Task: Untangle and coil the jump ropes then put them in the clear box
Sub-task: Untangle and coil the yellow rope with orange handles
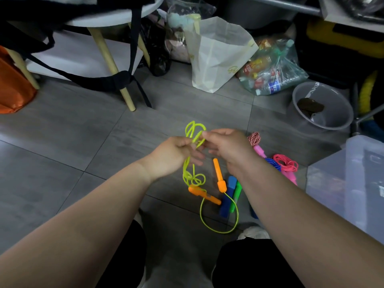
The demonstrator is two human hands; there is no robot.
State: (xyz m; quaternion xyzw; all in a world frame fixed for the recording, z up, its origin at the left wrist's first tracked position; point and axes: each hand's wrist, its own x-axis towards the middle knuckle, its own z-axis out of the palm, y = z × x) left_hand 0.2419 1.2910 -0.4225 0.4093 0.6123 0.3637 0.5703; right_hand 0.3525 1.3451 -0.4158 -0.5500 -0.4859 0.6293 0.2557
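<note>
Hands, left [174,156] and right [226,148], pinching yellow rope [194,132] above open floor [83,132]; clear box [357,183] at right edge.

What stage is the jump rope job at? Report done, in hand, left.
Done: no rope visibly in the clear box. In hand: left hand and right hand pinch the yellow-green rope, its orange handles dangling, loops tangled. Left: pink rope, blue rope and red-white rope on the floor.

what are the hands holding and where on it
Both the left hand and right hand pinch the yellow-green jump rope on its cord; its orange handles hang free.
</note>
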